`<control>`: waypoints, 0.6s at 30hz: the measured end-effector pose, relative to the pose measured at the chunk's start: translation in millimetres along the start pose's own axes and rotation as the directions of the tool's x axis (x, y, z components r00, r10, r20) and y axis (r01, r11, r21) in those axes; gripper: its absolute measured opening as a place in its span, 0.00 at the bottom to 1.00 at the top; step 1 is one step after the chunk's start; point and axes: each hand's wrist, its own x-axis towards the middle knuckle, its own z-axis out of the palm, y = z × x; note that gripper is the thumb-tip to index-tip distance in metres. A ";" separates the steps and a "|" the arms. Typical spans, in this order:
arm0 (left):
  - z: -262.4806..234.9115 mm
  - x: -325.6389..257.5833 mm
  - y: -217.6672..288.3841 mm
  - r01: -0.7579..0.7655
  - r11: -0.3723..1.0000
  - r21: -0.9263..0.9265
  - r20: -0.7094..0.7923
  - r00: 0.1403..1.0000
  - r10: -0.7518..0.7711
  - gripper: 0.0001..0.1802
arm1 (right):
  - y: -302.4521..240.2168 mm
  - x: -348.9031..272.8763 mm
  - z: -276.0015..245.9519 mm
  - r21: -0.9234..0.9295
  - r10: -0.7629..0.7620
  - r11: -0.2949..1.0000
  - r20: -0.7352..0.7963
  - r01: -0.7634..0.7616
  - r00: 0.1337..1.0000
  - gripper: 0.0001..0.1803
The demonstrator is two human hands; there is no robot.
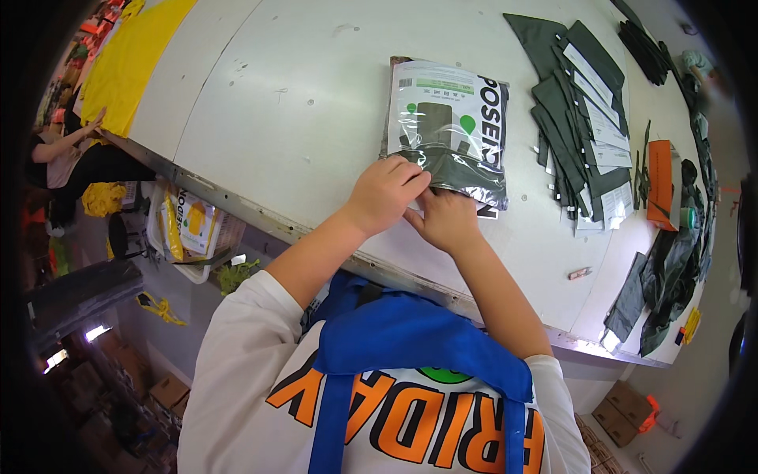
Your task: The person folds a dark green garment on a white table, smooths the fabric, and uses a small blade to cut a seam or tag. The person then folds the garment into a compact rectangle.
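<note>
A clear plastic bag (446, 126) lies on the white table (276, 118) in front of me. Inside it are a dark green folded garment (466, 170) and a white printed sheet with a picture of clothing. My left hand (383, 193) is at the bag's near edge, its fingers curled over the film and closed on it. Close beside it, my right hand (450, 221) reaches in at the same edge. Its thumb shows, pointing toward my left hand, while its other fingers are hidden under the film or the garment.
Dark green folded pieces with white sheets (588, 118) are heaped at the right. Beyond them stands an orange box (662, 186) near dark cloth strips. A small tube-like object (580, 273) lies nearer. Yellow fabric (138, 67) covers the far left, where another person's hand (96, 120) touches it.
</note>
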 end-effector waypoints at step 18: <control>16.1 -5.2 3.7 0.095 0.991 -0.089 -0.008 0.995 -0.096 0.13 | -1.9 41.5 26.5 -0.196 -0.115 0.980 -0.506 0.016 0.855 0.27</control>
